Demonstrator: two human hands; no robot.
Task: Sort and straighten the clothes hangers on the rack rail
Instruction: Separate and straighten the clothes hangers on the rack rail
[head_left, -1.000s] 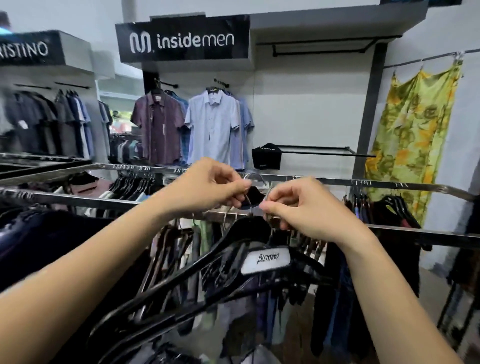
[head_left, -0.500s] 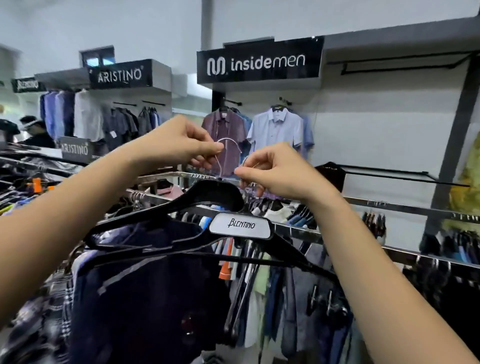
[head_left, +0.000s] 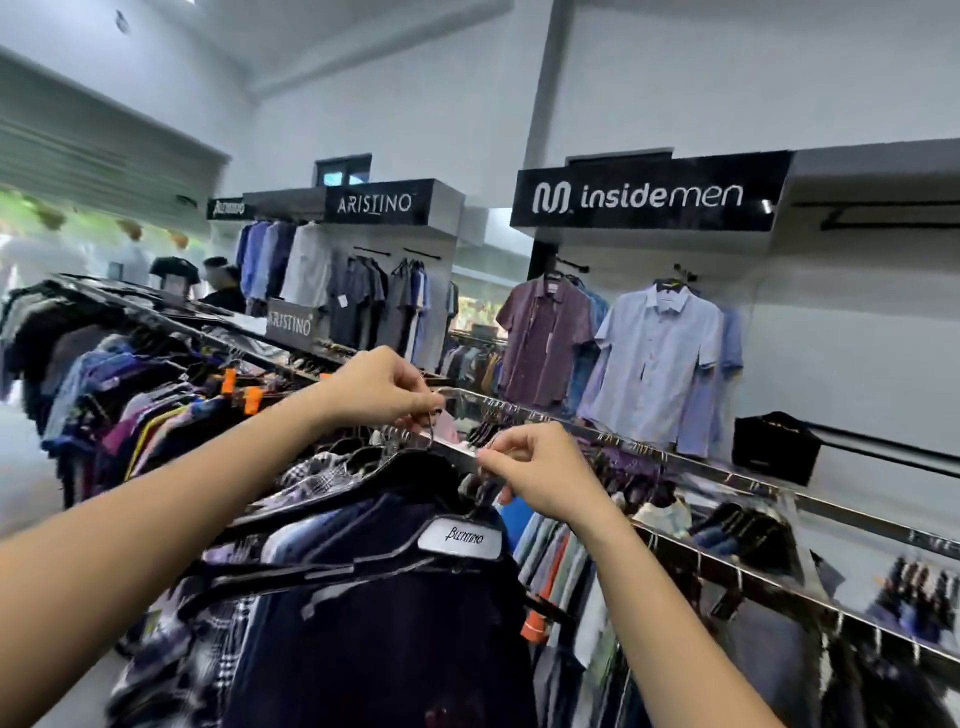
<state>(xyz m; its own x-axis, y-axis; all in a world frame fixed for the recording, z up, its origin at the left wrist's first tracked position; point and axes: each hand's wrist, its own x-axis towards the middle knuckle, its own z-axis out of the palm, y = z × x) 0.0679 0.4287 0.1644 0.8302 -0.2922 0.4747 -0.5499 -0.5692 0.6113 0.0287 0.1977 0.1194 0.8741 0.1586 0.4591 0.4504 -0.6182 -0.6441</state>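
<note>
Two black hangers hang in front of me at the chrome rack rail (head_left: 727, 558). My left hand (head_left: 382, 389) pinches the wire hook of the farther black hanger (head_left: 410, 470), and that hook reaches the rail. My right hand (head_left: 535, 475) pinches the hook of the nearer black hanger (head_left: 363, 569), which carries a white "Blentino" label and lies over dark navy clothes (head_left: 384, 649). The right hand's hook is mostly hidden by my fingers. Both hands are close together, just above the rail.
A second chrome rail (head_left: 649, 452) runs behind, packed with hooks and clothes. More crowded racks stretch to the left (head_left: 119, 364). Shirts hang on the back wall under "insidemen" (head_left: 660, 364) and "Aristino" signs. A person (head_left: 221, 283) stands far left.
The view swung left and upward. Both hands lifted the two hangers off the rail, carried them leftward and brought them down to the rail over the dark clothes.
</note>
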